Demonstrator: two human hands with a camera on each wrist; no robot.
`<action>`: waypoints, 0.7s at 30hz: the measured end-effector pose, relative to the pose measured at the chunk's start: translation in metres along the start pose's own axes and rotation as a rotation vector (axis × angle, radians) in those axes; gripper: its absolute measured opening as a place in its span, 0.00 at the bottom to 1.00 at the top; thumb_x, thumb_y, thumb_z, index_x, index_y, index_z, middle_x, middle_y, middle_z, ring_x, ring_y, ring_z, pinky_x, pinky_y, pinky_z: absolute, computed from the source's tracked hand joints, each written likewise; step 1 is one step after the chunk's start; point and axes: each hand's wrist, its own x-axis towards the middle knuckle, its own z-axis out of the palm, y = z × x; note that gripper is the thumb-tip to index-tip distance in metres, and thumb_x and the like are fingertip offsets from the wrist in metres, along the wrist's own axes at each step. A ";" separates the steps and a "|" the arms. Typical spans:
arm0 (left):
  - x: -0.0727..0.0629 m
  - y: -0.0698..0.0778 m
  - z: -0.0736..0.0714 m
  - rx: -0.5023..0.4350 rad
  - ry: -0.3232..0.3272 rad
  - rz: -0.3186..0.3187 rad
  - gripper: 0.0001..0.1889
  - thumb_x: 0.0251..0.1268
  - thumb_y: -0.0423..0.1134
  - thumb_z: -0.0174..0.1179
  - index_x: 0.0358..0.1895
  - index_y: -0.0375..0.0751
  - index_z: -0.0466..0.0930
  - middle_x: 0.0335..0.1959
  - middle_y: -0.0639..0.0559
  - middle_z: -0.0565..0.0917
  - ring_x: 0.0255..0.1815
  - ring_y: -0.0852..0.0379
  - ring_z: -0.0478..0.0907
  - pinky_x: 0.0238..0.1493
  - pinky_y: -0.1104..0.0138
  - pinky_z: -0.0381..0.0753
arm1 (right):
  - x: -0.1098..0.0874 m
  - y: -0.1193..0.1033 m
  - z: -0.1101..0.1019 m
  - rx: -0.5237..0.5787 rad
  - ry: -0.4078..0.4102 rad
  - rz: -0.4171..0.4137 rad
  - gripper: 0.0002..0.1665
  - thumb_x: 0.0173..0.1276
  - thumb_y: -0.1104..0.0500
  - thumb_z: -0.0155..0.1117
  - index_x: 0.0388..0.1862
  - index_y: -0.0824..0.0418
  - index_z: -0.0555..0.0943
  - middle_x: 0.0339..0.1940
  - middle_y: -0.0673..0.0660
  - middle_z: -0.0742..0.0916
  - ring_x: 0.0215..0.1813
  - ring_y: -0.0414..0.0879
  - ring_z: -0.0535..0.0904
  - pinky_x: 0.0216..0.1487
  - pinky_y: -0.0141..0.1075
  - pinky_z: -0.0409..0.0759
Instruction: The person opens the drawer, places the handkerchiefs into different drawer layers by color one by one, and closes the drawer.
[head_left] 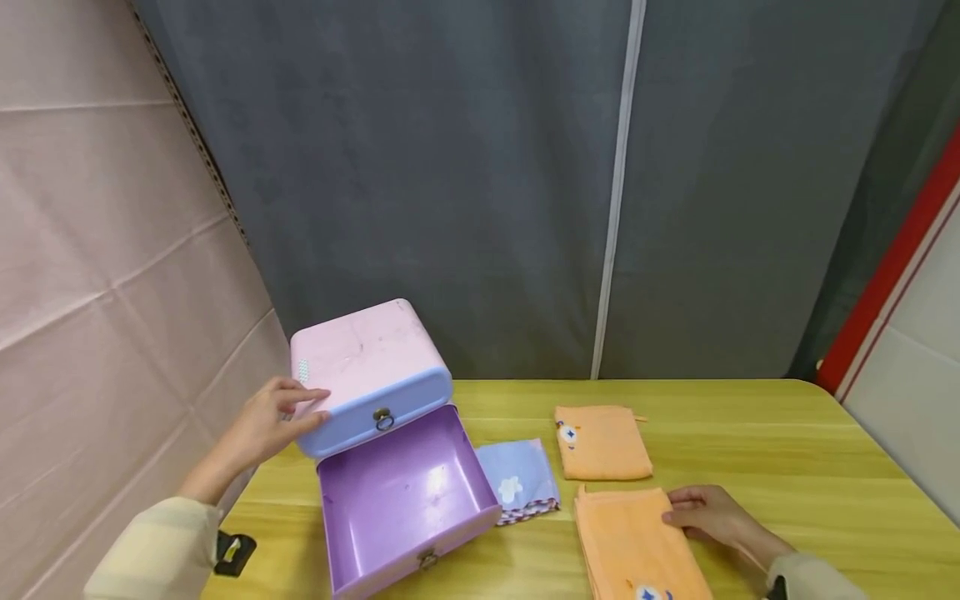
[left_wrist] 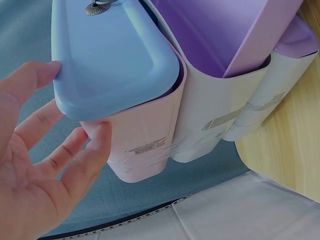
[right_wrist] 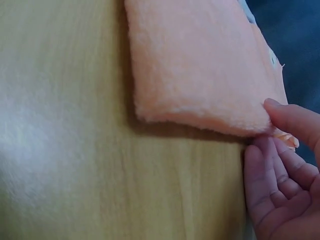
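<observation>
A small drawer chest with a pink top stands at the left of the table, its blue top drawer pushed in. My left hand rests at the chest's upper left corner. In the left wrist view its thumb touches the blue front, and the other fingers lie spread along the pink side. Below, a purple drawer is pulled far out. My right hand pinches the right edge of a folded orange towel between thumb and fingers; the right wrist view shows its fluffy edge.
Behind that towel lies a second folded orange towel. A folded blue handkerchief lies beside the purple drawer, close to its right wall. A grey curtain hangs behind the table, and a pale cloth wall borders the left.
</observation>
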 end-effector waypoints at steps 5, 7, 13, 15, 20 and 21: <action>0.001 0.002 -0.001 0.001 -0.001 -0.003 0.21 0.52 0.44 0.62 0.48 0.34 0.78 0.45 0.35 0.68 0.40 0.39 0.71 0.29 0.63 0.72 | -0.002 -0.001 0.000 -0.002 0.007 -0.013 0.32 0.57 0.57 0.63 0.50 0.81 0.67 0.37 0.55 0.82 0.38 0.46 0.78 0.38 0.40 0.76; 0.001 0.002 -0.001 0.007 -0.003 0.002 0.21 0.53 0.44 0.62 0.48 0.34 0.78 0.45 0.35 0.68 0.40 0.39 0.71 0.29 0.63 0.72 | -0.003 -0.002 0.000 -0.002 0.006 -0.008 0.32 0.58 0.57 0.62 0.51 0.81 0.66 0.38 0.57 0.82 0.39 0.47 0.78 0.39 0.40 0.76; 0.003 0.002 -0.001 0.010 -0.010 0.012 0.21 0.53 0.45 0.61 0.48 0.35 0.78 0.46 0.35 0.68 0.40 0.40 0.72 0.30 0.61 0.73 | -0.005 0.000 -0.003 0.013 -0.066 -0.030 0.28 0.60 0.56 0.60 0.50 0.78 0.70 0.37 0.54 0.81 0.39 0.46 0.77 0.40 0.41 0.75; 0.004 0.002 0.000 0.010 -0.005 0.020 0.20 0.53 0.44 0.61 0.48 0.35 0.78 0.45 0.36 0.69 0.39 0.41 0.72 0.30 0.61 0.72 | -0.006 0.001 -0.006 0.032 -0.111 -0.053 0.26 0.61 0.56 0.59 0.48 0.77 0.71 0.35 0.52 0.80 0.39 0.44 0.77 0.40 0.40 0.75; 0.004 0.002 0.001 0.014 -0.001 0.028 0.20 0.53 0.43 0.62 0.47 0.35 0.79 0.44 0.36 0.70 0.38 0.42 0.72 0.30 0.62 0.72 | -0.009 0.001 -0.007 0.080 -0.176 -0.086 0.25 0.63 0.56 0.57 0.49 0.76 0.69 0.37 0.53 0.79 0.40 0.44 0.75 0.43 0.41 0.74; 0.004 0.002 0.001 0.014 -0.001 0.027 0.20 0.53 0.43 0.62 0.47 0.35 0.79 0.44 0.36 0.69 0.38 0.42 0.72 0.30 0.62 0.71 | -0.010 0.000 -0.006 0.089 -0.183 -0.097 0.25 0.63 0.57 0.56 0.49 0.77 0.68 0.38 0.53 0.78 0.41 0.45 0.75 0.43 0.42 0.74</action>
